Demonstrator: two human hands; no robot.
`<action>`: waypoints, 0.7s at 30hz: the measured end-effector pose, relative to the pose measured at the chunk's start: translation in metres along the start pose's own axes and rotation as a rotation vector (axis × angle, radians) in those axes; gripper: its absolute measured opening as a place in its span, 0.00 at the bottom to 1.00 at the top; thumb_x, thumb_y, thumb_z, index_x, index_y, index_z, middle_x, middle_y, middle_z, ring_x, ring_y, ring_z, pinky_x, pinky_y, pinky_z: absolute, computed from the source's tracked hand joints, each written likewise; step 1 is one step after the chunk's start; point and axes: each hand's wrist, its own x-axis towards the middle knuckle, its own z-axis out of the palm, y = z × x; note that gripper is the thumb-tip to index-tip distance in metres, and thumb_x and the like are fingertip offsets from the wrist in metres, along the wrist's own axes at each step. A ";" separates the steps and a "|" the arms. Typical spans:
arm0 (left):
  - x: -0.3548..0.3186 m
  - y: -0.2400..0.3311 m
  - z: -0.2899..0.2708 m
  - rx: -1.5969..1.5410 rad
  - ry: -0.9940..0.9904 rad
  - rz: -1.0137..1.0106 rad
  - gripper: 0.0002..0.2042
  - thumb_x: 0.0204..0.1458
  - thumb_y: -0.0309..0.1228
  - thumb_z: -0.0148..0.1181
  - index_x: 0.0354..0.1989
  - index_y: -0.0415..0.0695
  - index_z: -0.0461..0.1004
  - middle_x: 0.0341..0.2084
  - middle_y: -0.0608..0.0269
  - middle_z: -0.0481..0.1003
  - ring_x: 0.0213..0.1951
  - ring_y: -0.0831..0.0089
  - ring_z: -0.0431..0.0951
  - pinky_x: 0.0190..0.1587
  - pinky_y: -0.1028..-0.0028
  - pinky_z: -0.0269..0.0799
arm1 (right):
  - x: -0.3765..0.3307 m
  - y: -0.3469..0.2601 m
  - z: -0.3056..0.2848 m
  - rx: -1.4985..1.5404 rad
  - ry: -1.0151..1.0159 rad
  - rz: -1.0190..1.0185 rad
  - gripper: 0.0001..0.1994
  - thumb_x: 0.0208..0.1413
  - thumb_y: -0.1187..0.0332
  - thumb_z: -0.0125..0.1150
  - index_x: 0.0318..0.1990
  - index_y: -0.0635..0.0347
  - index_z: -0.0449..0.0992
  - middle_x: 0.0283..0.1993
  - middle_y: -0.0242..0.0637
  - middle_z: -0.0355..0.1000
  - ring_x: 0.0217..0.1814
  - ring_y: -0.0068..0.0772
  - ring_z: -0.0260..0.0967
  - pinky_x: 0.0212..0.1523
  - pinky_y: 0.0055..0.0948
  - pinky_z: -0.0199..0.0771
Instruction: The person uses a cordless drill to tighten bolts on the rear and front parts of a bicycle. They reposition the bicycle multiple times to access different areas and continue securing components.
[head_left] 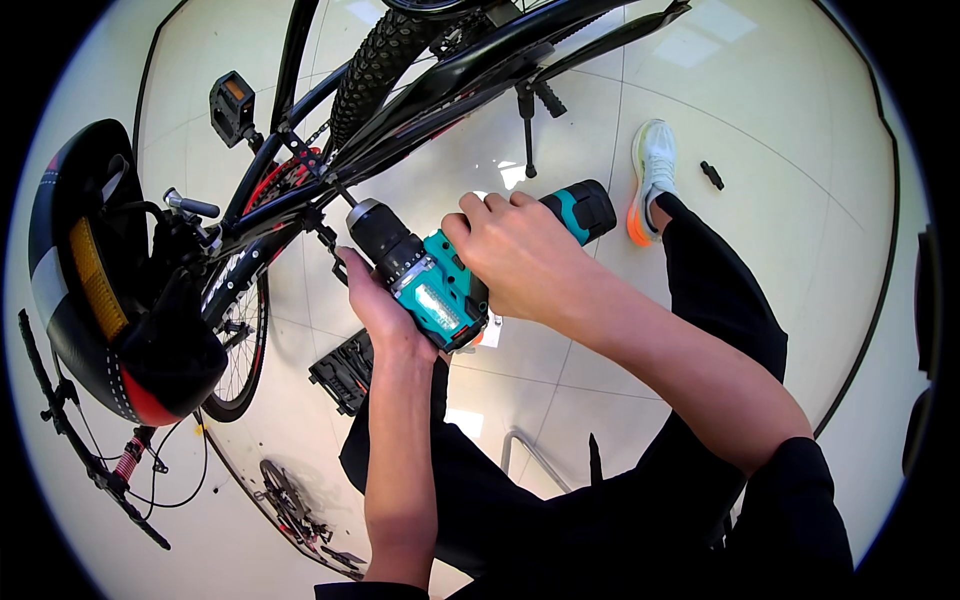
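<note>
A teal and black cordless drill [462, 278] points up and to the left at the bicycle frame [300, 187]. My right hand [520, 255] is wrapped round its handle, with the battery end sticking out beyond the fingers. Beneath the drill body, my left hand [382, 308] supports it from the left; most of its fingers are hidden under the tool. From the chuck [367, 215] a thin bit reaches to a small bracket [300, 150] on the frame near the red chainring. Whether the bit sits in a screw is too small to tell.
A black saddle [75, 320] juts in at left, above the handlebar [95, 470]. A pedal [232, 105], knobbly tyre [375, 80] and kickstand [528, 125] surround the work area. On the tiled floor lie an open tool case [343, 372] and a small black part [711, 175].
</note>
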 end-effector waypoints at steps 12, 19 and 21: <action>0.002 -0.001 0.000 0.001 0.048 0.015 0.40 0.58 0.64 0.28 0.47 0.33 0.67 0.38 0.51 0.74 0.40 0.62 0.77 0.45 0.64 0.74 | 0.001 -0.002 -0.008 0.070 -0.214 0.056 0.17 0.29 0.75 0.65 0.33 0.62 0.69 0.30 0.39 0.70 0.29 0.37 0.74 0.34 0.29 0.69; 0.001 -0.001 -0.002 0.008 0.029 0.023 0.40 0.57 0.65 0.28 0.47 0.33 0.67 0.38 0.51 0.74 0.40 0.62 0.77 0.45 0.64 0.74 | 0.002 -0.004 -0.007 0.075 -0.201 0.060 0.17 0.29 0.76 0.65 0.32 0.62 0.68 0.30 0.39 0.70 0.29 0.36 0.74 0.33 0.29 0.69; 0.001 -0.001 -0.002 0.011 0.024 0.029 0.40 0.57 0.65 0.28 0.47 0.33 0.67 0.38 0.51 0.74 0.40 0.62 0.77 0.45 0.64 0.74 | 0.001 -0.003 -0.007 0.067 -0.190 0.057 0.17 0.29 0.76 0.65 0.32 0.62 0.68 0.29 0.39 0.70 0.29 0.36 0.74 0.33 0.29 0.69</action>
